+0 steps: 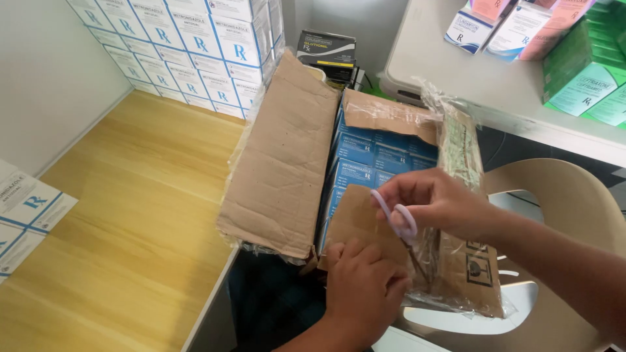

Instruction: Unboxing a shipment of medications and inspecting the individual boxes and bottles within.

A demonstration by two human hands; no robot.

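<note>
Wooden desk point(130, 215), light grain, runs left of the carton. Stack of white-and-blue boxes point(189, 45) against the wall, behind and left of the carton. Brown cardboard carton point(280, 169) at the desk's right edge, flaps open, clear plastic wrap point(456, 150) hanging off its right side; rows of blue boxes point(375, 160) packed inside. Beige chair point(561, 195) right of the carton. Left hand point(362, 287) pressed closed on the carton's near flap. Right hand point(437, 202) gripping pale-handled scissors point(399, 221), fingers through the loops, blades pointing down at the carton's near right wrap.
</note>
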